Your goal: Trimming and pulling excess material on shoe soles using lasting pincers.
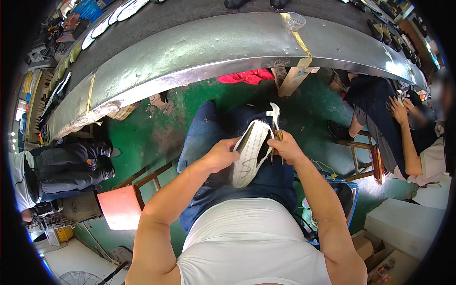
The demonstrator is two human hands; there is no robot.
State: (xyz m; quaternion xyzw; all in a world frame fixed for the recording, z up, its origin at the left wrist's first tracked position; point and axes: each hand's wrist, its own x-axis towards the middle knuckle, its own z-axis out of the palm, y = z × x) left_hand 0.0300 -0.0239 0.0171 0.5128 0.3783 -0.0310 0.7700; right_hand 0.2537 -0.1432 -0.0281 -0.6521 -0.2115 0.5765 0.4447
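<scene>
A white shoe upper (249,154) with dark stitched lines lies lengthwise above my lap, its dark inside showing along the right edge. My left hand (224,154) is closed on its left side, thumb over the edge. My right hand (286,146) is closed around pliers (274,114) with a pale metal curved head, which points away from me. The handle ends stick out below the fingers. The right fingertips are against the upper's right edge; whether they also pinch its material I cannot tell.
Ahead runs a long metal-edged bench (190,54) with a clear plastic cup (295,21) on it. A person (403,118) works at the right, beside a wooden stool (376,164). Another person (66,168) is at the left, near a pink-topped stool (119,207). Red cloth (247,76) lies under the bench.
</scene>
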